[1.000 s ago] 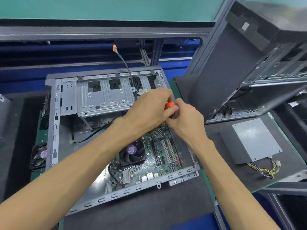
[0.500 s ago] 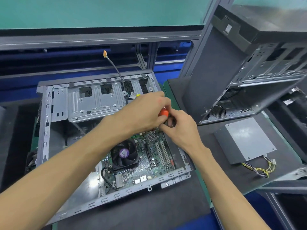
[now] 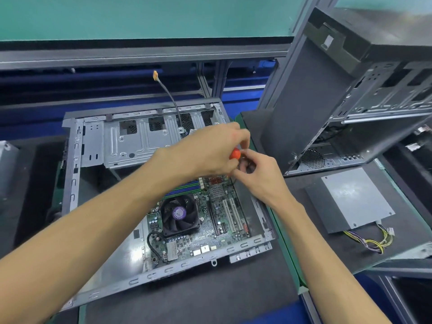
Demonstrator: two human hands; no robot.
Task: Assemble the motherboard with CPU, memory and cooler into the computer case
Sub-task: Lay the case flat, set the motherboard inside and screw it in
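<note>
Head view: an open computer case (image 3: 74,160) lies flat on a dark mat on the counter (image 3: 210,298), its open side up. The motherboard (image 3: 210,220) sits inside the case toward its right half, with the black cooler fan (image 3: 180,215) mounted on it, the memory sticks (image 3: 187,187) just beyond the fan, and white expansion slots (image 3: 230,215) to the fan's right.

Both hands meet above the far right corner of the motherboard. The left hand (image 3: 208,150) has its fingers curled round an orange-handled screwdriver (image 3: 235,154), of which only the handle's end shows between the hands. The right hand (image 3: 261,176) is just beside it, fingers curled and pinching near the tool's shaft; what lies between those fingertips is hidden.

A black cable with an orange connector (image 3: 155,75) rises from the case's far edge near the drive cage (image 3: 140,143).

To the right, a second case (image 3: 350,101) stands tilted, and a grey power supply (image 3: 350,199) with coloured wires (image 3: 376,242) lies in front of it.
</note>
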